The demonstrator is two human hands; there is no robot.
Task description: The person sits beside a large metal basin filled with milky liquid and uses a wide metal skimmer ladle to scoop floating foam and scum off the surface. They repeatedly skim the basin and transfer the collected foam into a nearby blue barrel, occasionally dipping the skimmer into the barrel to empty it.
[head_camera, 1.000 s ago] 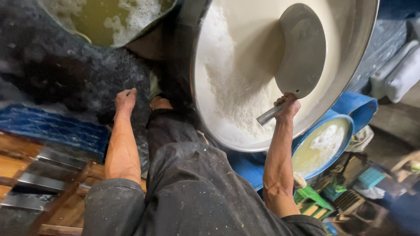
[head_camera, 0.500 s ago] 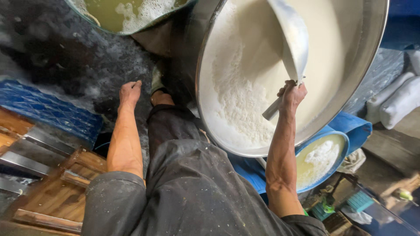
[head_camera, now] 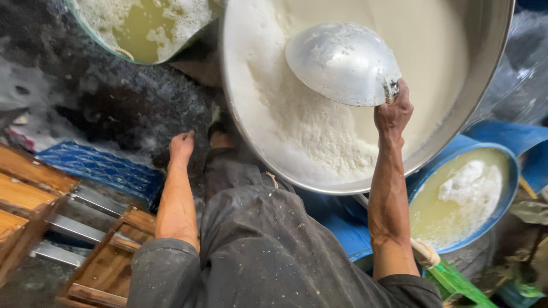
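The right hand [head_camera: 393,114] has turned the ladle [head_camera: 342,64] bowl-down.

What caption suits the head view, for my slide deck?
Right hand holds a metal ladle over foamy white liquid in a steel vat.

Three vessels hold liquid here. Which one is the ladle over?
The big steel vat of white, foamy curd, where the right hand holds the ladle. The blue tub and green tub hold yellowish liquid.

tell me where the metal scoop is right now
In the head view the metal scoop is upper centre, held by the right hand over the white curds inside the big steel vat.
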